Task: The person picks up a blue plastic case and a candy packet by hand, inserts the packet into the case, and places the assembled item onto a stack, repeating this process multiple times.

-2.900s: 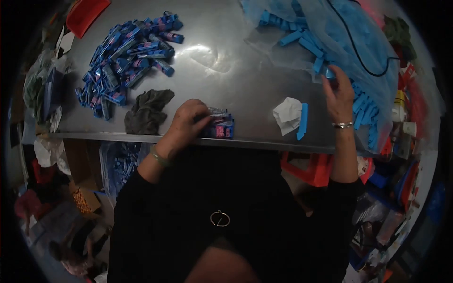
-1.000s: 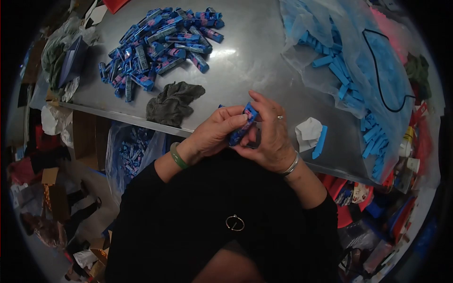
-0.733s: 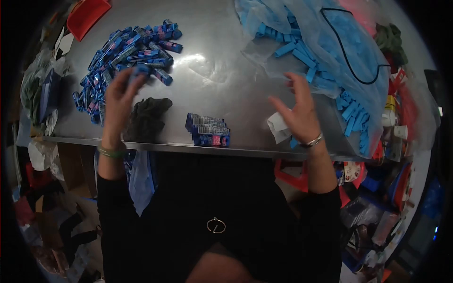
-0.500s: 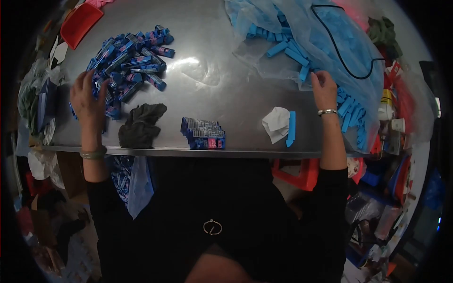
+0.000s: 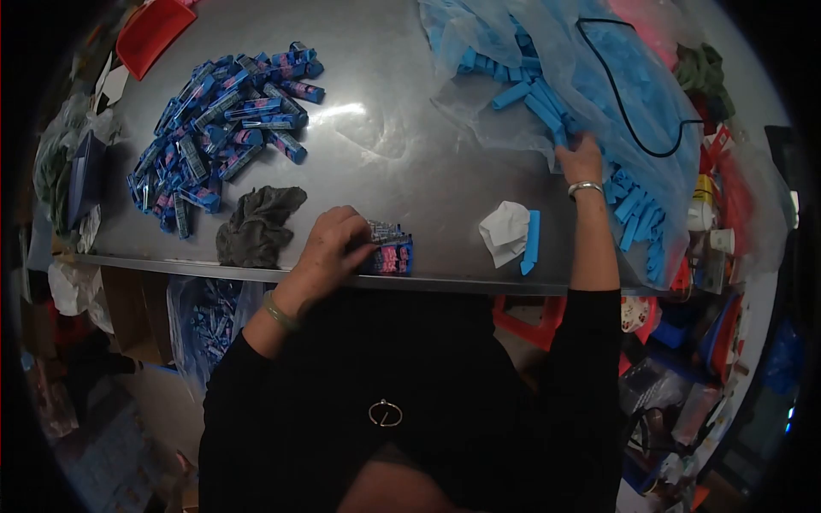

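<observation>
My left hand [image 5: 332, 245] is at the front edge of the table, its fingers pinched at the left edge of a small stack of flat blue-and-pink printed wrappers [image 5: 393, 255]. Whatever lies between its fingertips is partly hidden. Over on the right, my right hand [image 5: 581, 160] closes its fingers on the near end of a light-blue stick [image 5: 558, 134]. That stick lies by the mouth of a clear plastic bag [image 5: 479, 128] with many more light-blue sticks spilling out. A single light-blue stick [image 5: 531, 242] lies beside a crumpled white cloth or paper [image 5: 505, 231].
A heap of blue wrapped sticks [image 5: 227, 115] covers the left of the metal table [image 5: 376, 162]. Near it lies a dark grey cloth [image 5: 265, 224]. A red scoop or dustpan [image 5: 154, 36] sits at the far left. Below the edge hangs a bag of blue packets [image 5: 209, 321].
My left hand has moved right, from the heap of wrapped sticks to the wrapper stack. My right hand, apart from the sticks before, has closed on one's end.
</observation>
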`<state>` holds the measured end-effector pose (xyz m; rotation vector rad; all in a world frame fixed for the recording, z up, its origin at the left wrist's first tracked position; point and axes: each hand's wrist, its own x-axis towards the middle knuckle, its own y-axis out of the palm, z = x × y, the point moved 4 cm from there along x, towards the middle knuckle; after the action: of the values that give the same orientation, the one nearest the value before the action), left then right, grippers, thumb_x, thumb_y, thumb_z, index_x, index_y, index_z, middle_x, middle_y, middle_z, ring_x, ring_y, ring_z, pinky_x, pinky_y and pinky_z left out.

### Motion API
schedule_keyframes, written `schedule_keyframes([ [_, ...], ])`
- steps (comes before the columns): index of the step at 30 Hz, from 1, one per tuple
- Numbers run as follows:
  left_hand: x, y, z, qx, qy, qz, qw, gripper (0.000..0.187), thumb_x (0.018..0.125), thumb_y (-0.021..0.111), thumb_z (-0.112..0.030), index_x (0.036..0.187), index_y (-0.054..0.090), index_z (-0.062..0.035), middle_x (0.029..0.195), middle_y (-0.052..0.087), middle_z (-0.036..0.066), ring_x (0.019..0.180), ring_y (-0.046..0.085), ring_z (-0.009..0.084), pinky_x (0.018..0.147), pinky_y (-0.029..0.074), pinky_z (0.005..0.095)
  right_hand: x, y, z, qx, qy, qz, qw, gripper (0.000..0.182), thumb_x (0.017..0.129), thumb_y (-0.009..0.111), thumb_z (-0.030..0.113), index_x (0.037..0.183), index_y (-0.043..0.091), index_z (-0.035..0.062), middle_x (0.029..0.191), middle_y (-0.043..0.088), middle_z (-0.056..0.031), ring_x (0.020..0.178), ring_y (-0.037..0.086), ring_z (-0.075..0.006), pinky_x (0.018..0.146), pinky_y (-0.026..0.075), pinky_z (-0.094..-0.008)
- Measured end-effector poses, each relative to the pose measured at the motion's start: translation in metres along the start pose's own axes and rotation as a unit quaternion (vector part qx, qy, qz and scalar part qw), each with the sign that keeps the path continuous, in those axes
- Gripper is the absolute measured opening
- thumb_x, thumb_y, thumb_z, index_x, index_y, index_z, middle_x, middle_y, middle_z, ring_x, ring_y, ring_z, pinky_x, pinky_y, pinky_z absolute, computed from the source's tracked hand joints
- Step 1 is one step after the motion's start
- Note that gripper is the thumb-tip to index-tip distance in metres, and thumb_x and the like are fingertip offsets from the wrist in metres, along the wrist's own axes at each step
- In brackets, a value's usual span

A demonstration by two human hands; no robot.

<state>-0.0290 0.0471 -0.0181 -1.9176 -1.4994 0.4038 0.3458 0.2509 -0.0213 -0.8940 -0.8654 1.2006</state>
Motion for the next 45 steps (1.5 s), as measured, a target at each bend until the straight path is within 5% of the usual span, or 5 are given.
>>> schedule_keyframes([
  [10,-0.001,0.001,-0.003,0.091,0.072,-0.035,0.993,0.010,0.075,0.067,-0.005,0.082,0.061,-0.0070,0.082,0.056,0.008,0.080,0.054,0.0276,0.072,0.041,0.0374,-0.066,-0.026,0.044,0.377,-0.025,0.156,0.913,0.034,0.082,0.063,0.008,0.114,0.054,0.0010,0.097,0.059,-0.0020,0.075,0.057,-0.0065,0.063,0.049,-0.0233],
  [17,0.002,-0.013,-0.015,0.142,0.068,-0.108,0.982,0.012,0.075,0.068,-0.006,0.086,0.066,-0.0088,0.085,0.058,0.005,0.081,0.053,0.0250,0.075,0.041,0.0356,-0.111,-0.019,0.117,0.509,-0.069,0.217,0.830,0.027,0.087,0.059,0.004,0.114,0.054,0.0054,0.105,0.064,-0.0057,0.081,0.059,-0.0085,0.070,0.051,-0.0227],
  [22,0.004,-0.010,-0.002,-0.076,-0.031,-0.079,0.994,0.009,0.076,0.069,-0.005,0.083,0.064,-0.0062,0.084,0.058,0.006,0.081,0.053,0.0249,0.072,0.041,0.0345,-0.126,-0.008,0.136,0.554,-0.070,0.255,0.789,0.029,0.089,0.059,0.002,0.116,0.052,0.0044,0.107,0.063,-0.0084,0.082,0.061,-0.0106,0.072,0.052,-0.0242],
  [38,0.000,-0.014,-0.009,-0.165,-0.054,-0.105,0.979,0.005,0.086,0.061,-0.007,0.086,0.065,-0.0039,0.081,0.062,0.005,0.079,0.051,0.0222,0.074,0.041,0.0335,-0.139,-0.018,0.147,0.532,-0.060,0.185,0.824,0.025,0.089,0.062,0.004,0.112,0.053,0.0026,0.096,0.056,-0.0053,0.068,0.059,-0.0103,0.064,0.053,-0.0241],
  [45,0.000,-0.012,-0.011,-0.144,-0.032,-0.113,0.983,0.006,0.086,0.061,-0.007,0.087,0.065,-0.0038,0.082,0.063,0.006,0.081,0.052,0.0237,0.076,0.041,0.0349,-0.135,-0.022,0.159,0.662,0.003,0.237,0.712,0.021,0.091,0.062,0.013,0.108,0.056,0.0020,0.090,0.060,-0.0059,0.062,0.060,-0.0124,0.059,0.051,-0.0255],
])
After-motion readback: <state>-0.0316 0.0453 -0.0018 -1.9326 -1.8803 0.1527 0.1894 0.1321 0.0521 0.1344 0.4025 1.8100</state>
